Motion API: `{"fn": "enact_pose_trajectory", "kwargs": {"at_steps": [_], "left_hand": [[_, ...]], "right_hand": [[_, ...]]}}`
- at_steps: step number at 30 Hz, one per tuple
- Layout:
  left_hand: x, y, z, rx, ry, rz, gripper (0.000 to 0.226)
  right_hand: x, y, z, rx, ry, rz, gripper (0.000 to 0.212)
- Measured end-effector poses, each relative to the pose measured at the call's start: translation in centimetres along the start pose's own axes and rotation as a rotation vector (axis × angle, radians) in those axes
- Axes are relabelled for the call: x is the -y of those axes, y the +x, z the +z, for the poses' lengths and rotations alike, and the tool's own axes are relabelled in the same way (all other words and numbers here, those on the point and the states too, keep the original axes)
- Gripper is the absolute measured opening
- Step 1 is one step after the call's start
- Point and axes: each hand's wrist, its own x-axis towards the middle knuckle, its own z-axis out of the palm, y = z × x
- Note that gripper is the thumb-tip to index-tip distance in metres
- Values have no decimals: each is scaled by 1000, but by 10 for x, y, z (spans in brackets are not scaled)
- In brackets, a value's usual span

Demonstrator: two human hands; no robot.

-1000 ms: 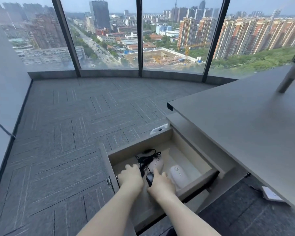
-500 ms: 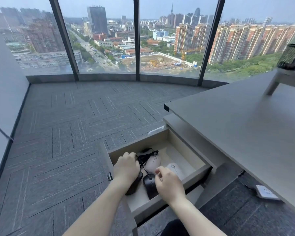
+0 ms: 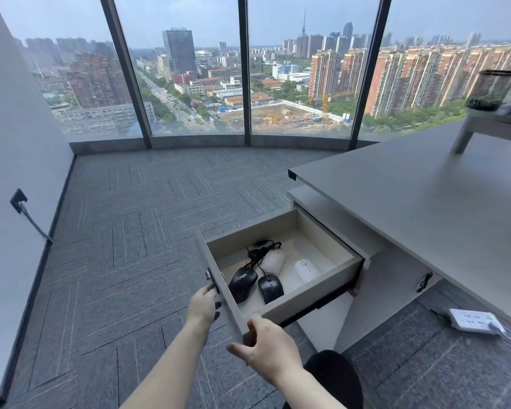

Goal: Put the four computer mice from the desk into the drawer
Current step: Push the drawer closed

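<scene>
Beside the counter [image 3: 425,208], drawer [image 3: 316,293] open — four mice [image 3: 270,287] inside (two black, two white); left hand [image 3: 202,305] and right hand [image 3: 267,346] grip its front panel.

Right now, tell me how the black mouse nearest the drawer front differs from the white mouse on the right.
The black mouse trails a dark cable; the white mouse shows none. The black one lies beside another black mouse; the white one lies apart. Both rest inside the open drawer.
</scene>
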Motion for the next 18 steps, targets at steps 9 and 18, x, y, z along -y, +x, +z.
{"fn": "enact_pose_trajectory", "kwargs": {"at_steps": [9, 18], "left_hand": [[-4, -1, 23, 125, -80, -9, 34], [-21, 14, 105, 249, -92, -39, 47]], "right_hand": [[-20, 8, -7, -130, 7, 53, 38], [-72, 24, -57, -275, 43, 226, 31]]}}
